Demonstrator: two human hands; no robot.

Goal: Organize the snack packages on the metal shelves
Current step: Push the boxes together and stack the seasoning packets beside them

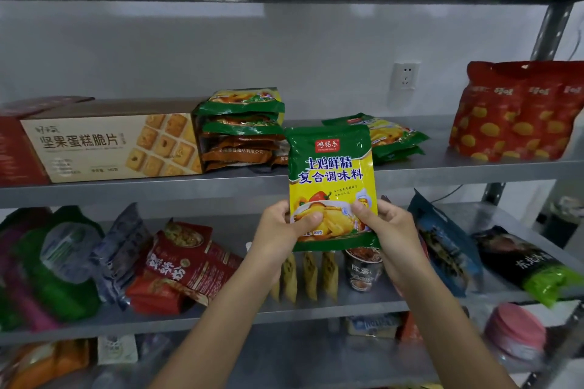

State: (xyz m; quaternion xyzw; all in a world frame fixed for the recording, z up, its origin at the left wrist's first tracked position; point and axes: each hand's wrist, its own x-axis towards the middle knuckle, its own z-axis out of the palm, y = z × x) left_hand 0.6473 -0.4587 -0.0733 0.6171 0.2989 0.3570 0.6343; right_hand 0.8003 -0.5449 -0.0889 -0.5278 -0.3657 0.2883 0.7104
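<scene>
A green and yellow seasoning packet [331, 174] stands upright in front of the upper metal shelf [126, 191]. My left hand [281, 232] grips its lower left corner, thumb on the front. My right hand [387, 227] grips the lower right corner the same way. On the upper shelf behind it lie a stack of similar green packets [241, 110] over brown ones at the left, and a few more green packets [395, 136] lying flat at the right.
A long biscuit box [107, 145] lies left on the upper shelf, a big red bag [518, 110] right. The lower shelf [316, 313] holds red packets [186, 262], green and purple bags [60, 262], yellow sachets [308, 275], a cup [363, 271] and blue and dark bags [448, 243].
</scene>
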